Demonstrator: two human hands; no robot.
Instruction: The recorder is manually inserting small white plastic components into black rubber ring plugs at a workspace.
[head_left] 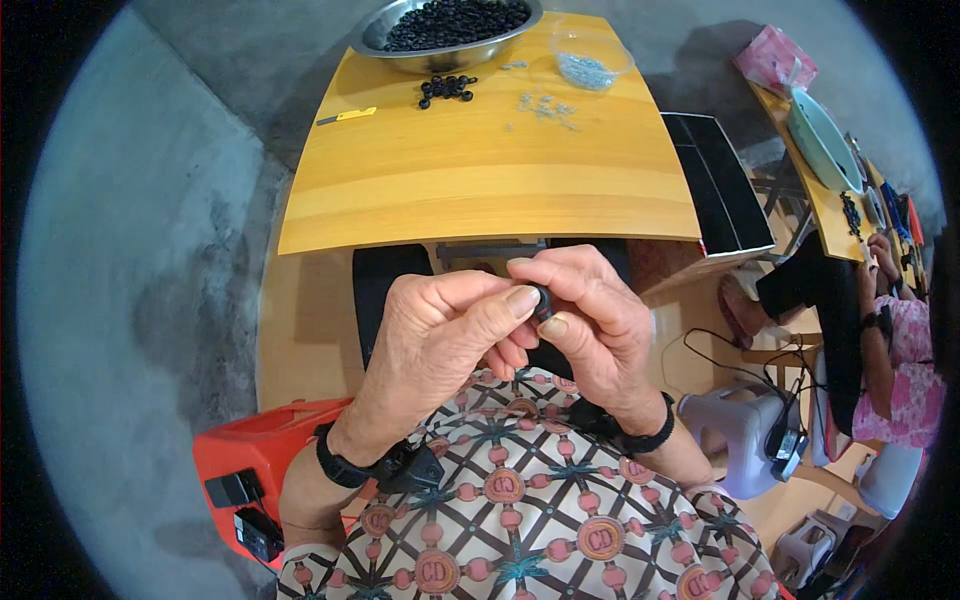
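Just in front of my body, both hands meet around a small black round piece [542, 303]. My left hand [440, 325] pinches it from one side with thumb and fingers. From the other side, the thumb and index finger of my right hand [605, 315] close on it too. Fingertips cover much of the piece, so its exact kind is hard to make out. Beyond the hands, a cluster of similar black pieces [446, 91] lies on the yellow wooden table [480, 190]. Small clear or silvery parts [547, 107] are scattered to their right.
At the table's far side stand a metal basin [450, 60] full of black pieces and a clear plastic bowl [590, 70] of small parts. A yellow utility knife [350, 115] lies left. A black-topped box [715, 185] stands right; a co-worker [900, 370] sits beyond.
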